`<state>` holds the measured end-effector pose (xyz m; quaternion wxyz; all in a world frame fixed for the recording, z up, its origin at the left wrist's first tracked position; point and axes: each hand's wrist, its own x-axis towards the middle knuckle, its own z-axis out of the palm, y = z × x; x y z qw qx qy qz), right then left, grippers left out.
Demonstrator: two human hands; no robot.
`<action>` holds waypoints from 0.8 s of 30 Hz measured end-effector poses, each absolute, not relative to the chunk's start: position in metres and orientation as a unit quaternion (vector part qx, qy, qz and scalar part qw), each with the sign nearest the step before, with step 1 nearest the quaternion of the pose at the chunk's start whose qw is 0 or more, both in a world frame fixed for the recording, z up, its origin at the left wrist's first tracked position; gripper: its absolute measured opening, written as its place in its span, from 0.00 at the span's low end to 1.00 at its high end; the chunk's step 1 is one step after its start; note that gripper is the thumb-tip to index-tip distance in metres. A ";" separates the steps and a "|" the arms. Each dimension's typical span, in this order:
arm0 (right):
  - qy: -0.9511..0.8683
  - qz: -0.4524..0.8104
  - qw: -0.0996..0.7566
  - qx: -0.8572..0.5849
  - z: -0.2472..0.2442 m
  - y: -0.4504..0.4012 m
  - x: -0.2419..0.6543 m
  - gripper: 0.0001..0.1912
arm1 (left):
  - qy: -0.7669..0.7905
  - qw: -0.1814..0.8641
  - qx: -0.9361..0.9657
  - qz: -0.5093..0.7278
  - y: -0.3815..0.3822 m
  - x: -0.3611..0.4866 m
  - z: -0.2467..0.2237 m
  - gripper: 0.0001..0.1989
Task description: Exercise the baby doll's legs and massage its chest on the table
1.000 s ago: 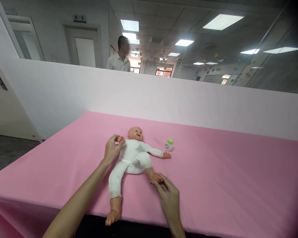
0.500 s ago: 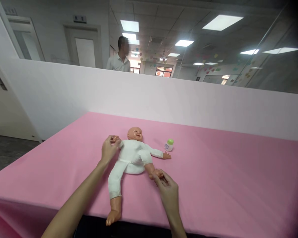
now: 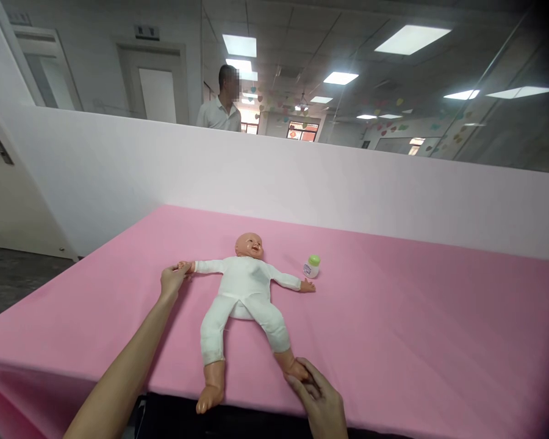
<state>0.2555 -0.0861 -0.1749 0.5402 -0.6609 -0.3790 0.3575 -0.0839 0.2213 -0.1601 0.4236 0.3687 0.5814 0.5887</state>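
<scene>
A baby doll (image 3: 244, 283) in a white sleepsuit lies on its back on a pink cloth (image 3: 416, 323), its head away from me. My left hand (image 3: 172, 279) is pinching the doll's outstretched hand at the far left of the body. My right hand (image 3: 319, 393) is closed around the doll's other foot near the front edge of the table. A small white bottle with a green cap (image 3: 312, 266) stands just beyond the doll's free hand. A white pad (image 3: 240, 311) shows under the doll's hips.
The pink-covered table ends at a front edge close to me and meets a white partition (image 3: 348, 195) at the back. A white door (image 3: 13, 195) and dark floor lie to the left. Beyond the partition stands a person in a white shirt (image 3: 220, 107).
My left hand has moved outward to the left, drawing the doll's arm out straight from beside its head. My right hand has moved toward me, straightening the doll's leg.
</scene>
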 end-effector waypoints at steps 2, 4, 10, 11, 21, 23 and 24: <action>-0.373 0.333 0.553 -0.667 -0.170 -0.083 0.255 0.37 | 0.588 0.412 0.370 0.589 0.218 -0.080 -0.152 0.18; -0.369 0.290 0.574 -0.671 -0.161 -0.077 0.254 0.37 | 0.591 0.381 0.405 0.585 0.212 -0.072 -0.137 0.19; -0.423 0.246 0.588 -0.644 -0.120 -0.046 0.242 0.31 | 0.557 0.268 0.543 0.569 0.187 -0.030 -0.088 0.15; -0.437 0.243 0.591 -0.633 -0.114 -0.039 0.238 0.30 | 0.551 0.252 0.567 0.558 0.183 -0.022 -0.083 0.13; -0.535 0.220 0.564 -0.590 -0.102 0.013 0.209 0.21 | 0.532 0.116 0.718 0.433 0.168 0.034 -0.094 0.07; -0.542 0.221 0.559 -0.588 -0.107 0.021 0.203 0.20 | 0.527 0.102 0.734 0.416 0.168 0.035 -0.097 0.08; -0.546 0.219 0.557 -0.586 -0.109 0.024 0.200 0.20 | 0.523 0.100 0.740 0.410 0.168 0.036 -0.098 0.09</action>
